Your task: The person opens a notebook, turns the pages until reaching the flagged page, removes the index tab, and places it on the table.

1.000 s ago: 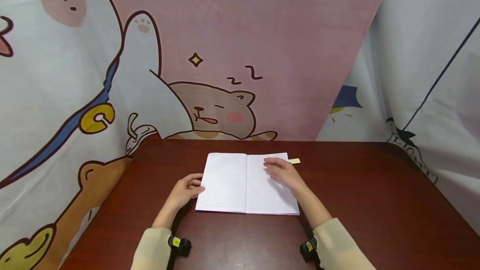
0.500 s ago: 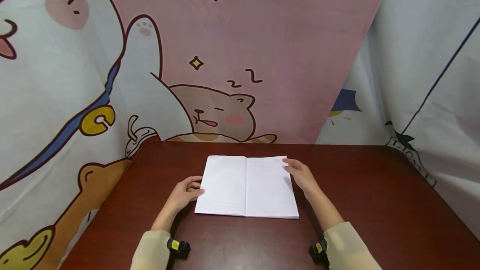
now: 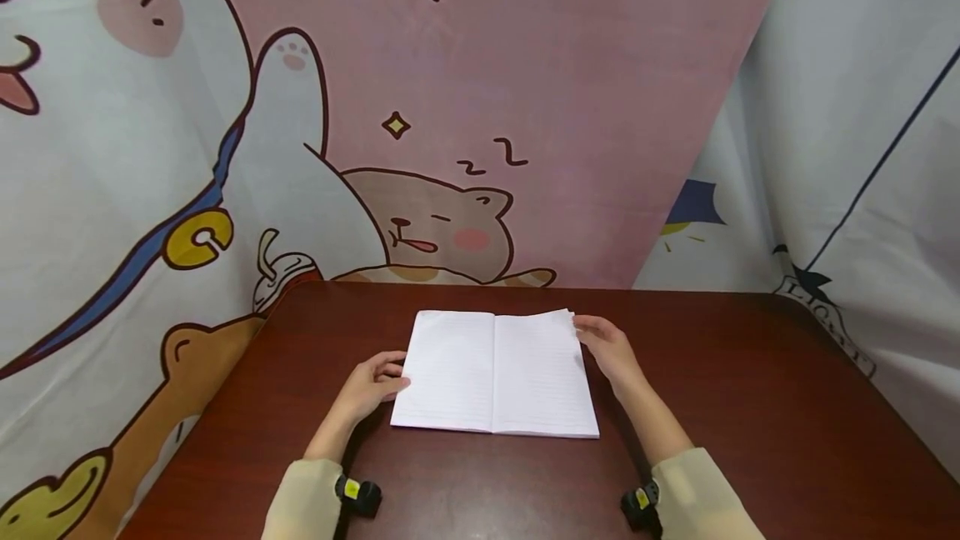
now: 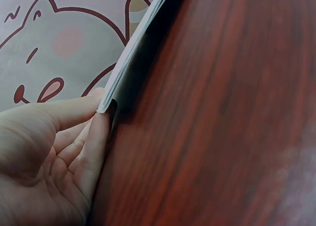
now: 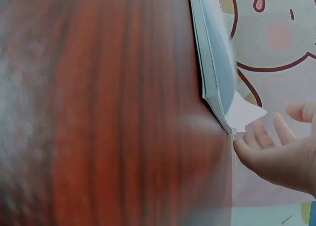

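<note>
An open notebook (image 3: 457, 382) with lined white pages lies on the brown table. My left hand (image 3: 363, 388) holds its left edge; the left wrist view shows the thumb (image 4: 69, 111) on top and fingers (image 4: 94, 149) beneath. At the far right corner is my right hand (image 3: 611, 354), fingers extended toward the page edge. There the right page's corner (image 5: 249, 112) stands lifted a little, seen in the right wrist view beside the fingertips. The right thumb (image 5: 300, 111) is held apart from the page. Whether the fingertips touch the paper is hard to tell.
The dark wooden table (image 3: 480, 490) extends around the notebook. Behind it hangs a cartoon-printed cloth (image 3: 600, 107), with white cloth (image 3: 862, 107) along the right. A small black camera (image 3: 362, 497) is strapped to the left wrist, another camera (image 3: 640, 508) to the right.
My right hand has moved right, from over the right page to its far outer corner, which now lifts slightly. The yellow tab there is no longer visible. My left hand stays put.
</note>
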Tool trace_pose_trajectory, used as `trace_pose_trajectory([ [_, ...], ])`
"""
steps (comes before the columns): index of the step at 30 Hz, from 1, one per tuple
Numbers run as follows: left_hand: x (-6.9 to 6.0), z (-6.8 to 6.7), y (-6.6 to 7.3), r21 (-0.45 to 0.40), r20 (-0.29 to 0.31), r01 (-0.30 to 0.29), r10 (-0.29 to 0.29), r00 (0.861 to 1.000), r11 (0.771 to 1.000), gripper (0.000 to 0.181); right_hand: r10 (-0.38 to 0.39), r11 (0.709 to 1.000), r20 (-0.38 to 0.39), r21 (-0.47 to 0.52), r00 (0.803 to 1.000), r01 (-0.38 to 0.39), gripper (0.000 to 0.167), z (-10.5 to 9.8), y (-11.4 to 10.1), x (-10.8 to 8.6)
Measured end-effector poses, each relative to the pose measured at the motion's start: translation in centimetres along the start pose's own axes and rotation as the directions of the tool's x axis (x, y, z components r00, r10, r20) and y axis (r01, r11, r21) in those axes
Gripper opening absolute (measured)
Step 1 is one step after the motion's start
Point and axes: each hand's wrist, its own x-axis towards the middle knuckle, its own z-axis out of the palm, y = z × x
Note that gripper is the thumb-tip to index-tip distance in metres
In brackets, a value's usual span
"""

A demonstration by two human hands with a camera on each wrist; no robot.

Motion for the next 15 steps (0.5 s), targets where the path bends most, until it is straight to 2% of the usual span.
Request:
trace_pose_trajectory([
  [3, 0.0, 0.02, 0.0, 0.0, -0.001, -0.003, 0.003, 1.0, 1.0, 0.043, -0.006, 0.998, -0.007, 0.07, 1.0, 0.006, 0.047, 0.06, -0.07, -0.04],
  [6, 0.01, 0.03, 0.0, -0.002, -0.001, -0.005, 0.005, 1.0, 1.0, 0.043, -0.001, 0.995, -0.004, 0.097, 1.0, 0.001, 0.053, 0.03, -0.14, -0.15],
  [9, 0.0, 0.03, -0.02, -0.006, 0.003, -0.005, 0.005, 1.0, 1.0, 0.043, 0.01, 0.998, 0.005, 0.061, 1.0, -0.01, 0.055, -0.13, -0.07, -0.27],
  [15, -0.01, 0.01, -0.03, -0.004, 0.004, -0.001, 0.001, 1.0, 1.0, 0.044, 0.001, 1.0, 0.046, -0.01, 0.999, 0.0, 0.046, -0.54, 0.21, -0.32],
])
